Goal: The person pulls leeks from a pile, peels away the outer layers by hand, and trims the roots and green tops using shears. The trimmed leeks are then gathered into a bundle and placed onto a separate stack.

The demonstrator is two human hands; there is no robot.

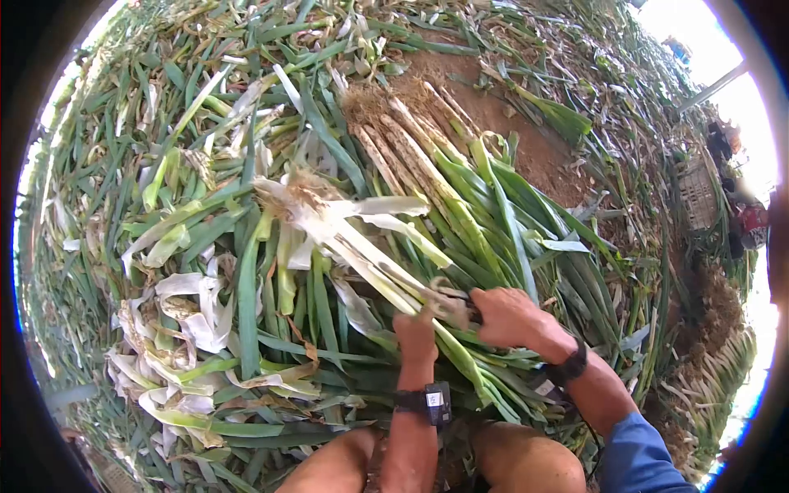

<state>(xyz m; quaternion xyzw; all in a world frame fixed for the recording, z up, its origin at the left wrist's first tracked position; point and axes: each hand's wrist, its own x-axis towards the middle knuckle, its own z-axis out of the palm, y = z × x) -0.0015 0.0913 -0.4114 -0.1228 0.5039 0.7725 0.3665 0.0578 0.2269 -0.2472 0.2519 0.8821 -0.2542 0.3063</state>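
My left hand (417, 333) is closed around the stalks of some leeks (362, 251), whose pale rooted ends point up and left with loose outer leaves hanging off. Just right of it, my right hand (503, 316) is closed on something dark and small between its fingers, against peeled leaf matter; its shape cannot be made out. Beyond both hands lies a row of leeks (427, 172) with soil on their white stems, roots toward the top and green leaves toward the lower right.
Cut leaves (193, 312) cover the ground on the left. Bare soil (526, 156) shows behind the leek row. At the right edge are a woven basket (699, 193), part of another person (752, 222) and a long pile of leeks (713, 394).
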